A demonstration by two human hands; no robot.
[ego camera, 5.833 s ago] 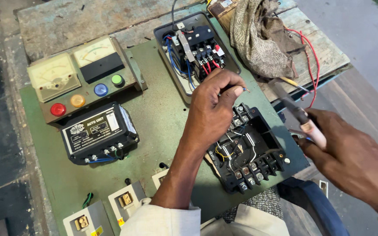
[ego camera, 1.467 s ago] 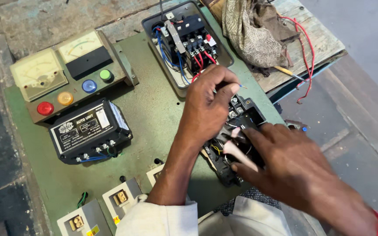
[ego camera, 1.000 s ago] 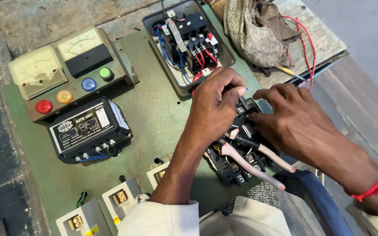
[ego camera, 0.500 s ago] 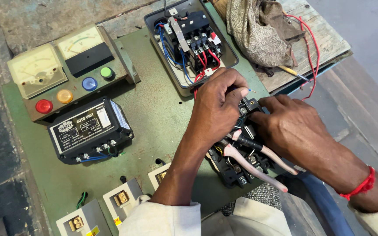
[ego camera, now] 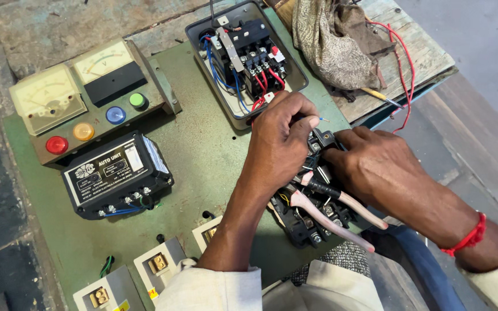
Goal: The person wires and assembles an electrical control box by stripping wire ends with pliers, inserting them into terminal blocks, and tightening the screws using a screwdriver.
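Sitting at four o'clock on the green panel, the black terminal block now has pink-handled pliers lying across it. The left hand pinches a wire; the right hand has moved in, fingers pressed onto the block's top.

The left hand sits at the centre of the frame, back turned up, fingers curled down and pinched tightly together at the tips. Its forearm runs straight down to the lower middle of the frame, where a pale cream cuff covers the wrist end of the sleeve. The right hand comes in from the lower right, knuckles up, fingers bent and closed, its fingertips pressed close against those of the left hand. A thin red thread band circles the right wrist, and a cream sleeve edge shows at the lower right corner.
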